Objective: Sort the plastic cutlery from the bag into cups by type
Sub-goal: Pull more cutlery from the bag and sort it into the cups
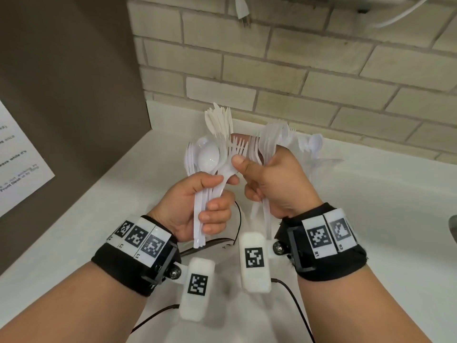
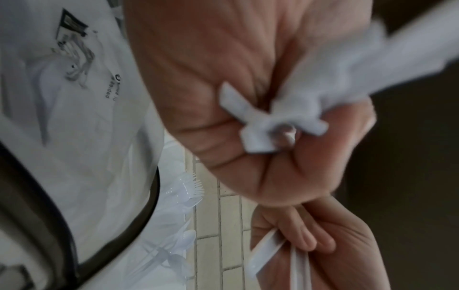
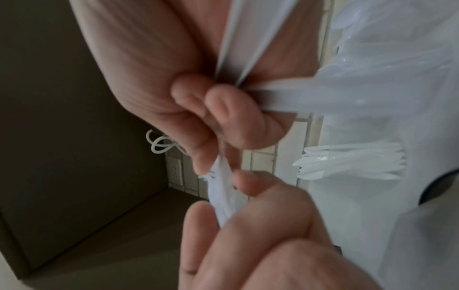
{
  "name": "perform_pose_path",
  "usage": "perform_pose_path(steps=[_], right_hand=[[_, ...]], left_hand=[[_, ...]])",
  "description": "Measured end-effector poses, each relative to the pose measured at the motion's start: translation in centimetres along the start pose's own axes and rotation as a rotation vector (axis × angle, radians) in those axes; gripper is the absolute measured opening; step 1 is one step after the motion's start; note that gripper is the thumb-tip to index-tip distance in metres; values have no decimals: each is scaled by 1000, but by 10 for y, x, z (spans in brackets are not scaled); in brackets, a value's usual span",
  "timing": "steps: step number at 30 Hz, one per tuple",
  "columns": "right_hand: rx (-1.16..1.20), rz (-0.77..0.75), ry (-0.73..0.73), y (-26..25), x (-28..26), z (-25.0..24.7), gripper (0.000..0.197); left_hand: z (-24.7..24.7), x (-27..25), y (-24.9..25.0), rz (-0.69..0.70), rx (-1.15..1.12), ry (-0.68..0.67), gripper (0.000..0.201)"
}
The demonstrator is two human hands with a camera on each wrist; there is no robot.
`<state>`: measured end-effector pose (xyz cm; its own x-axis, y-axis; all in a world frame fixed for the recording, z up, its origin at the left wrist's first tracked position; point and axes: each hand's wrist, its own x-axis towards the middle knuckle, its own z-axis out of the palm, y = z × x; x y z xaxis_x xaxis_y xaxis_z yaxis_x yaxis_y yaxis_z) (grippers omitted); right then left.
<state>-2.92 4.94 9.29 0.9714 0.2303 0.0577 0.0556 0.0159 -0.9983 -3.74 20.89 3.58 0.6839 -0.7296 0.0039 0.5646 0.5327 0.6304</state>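
My left hand grips a mixed bundle of white plastic cutlery by the handles, with spoons and forks showing at the top. My right hand holds a bundle of forks, and its thumb and forefinger pinch the neck of a fork that sticks out of the left bundle. A fan of knives rises just behind the left bundle. In the right wrist view, knives stand in a clear cup. Spoons sit in clear plastic by the wall. The printed white bag lies on the counter.
A brown cabinet panel with a paper notice closes off the left side. A brick wall runs along the back of the white counter. Black cables trail under my wrists. A metal edge shows at far right.
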Motion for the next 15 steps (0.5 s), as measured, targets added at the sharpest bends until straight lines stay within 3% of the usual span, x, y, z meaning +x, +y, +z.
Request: perform_pose_path(steps=[3, 7, 11, 15], right_hand=[[-13, 37, -20, -1, -1, -2, 16], [-100, 142, -42, 3, 1, 2, 29], [-70, 141, 18, 8, 3, 6, 23], [67, 118, 107, 11, 3, 10, 22]], left_hand=[[-1, 0, -2, 19, 42, 45, 32], [6, 2, -2, 32, 102, 74, 35], [11, 7, -3, 109, 176, 269, 33], [10, 12, -5, 203, 399, 460, 39]])
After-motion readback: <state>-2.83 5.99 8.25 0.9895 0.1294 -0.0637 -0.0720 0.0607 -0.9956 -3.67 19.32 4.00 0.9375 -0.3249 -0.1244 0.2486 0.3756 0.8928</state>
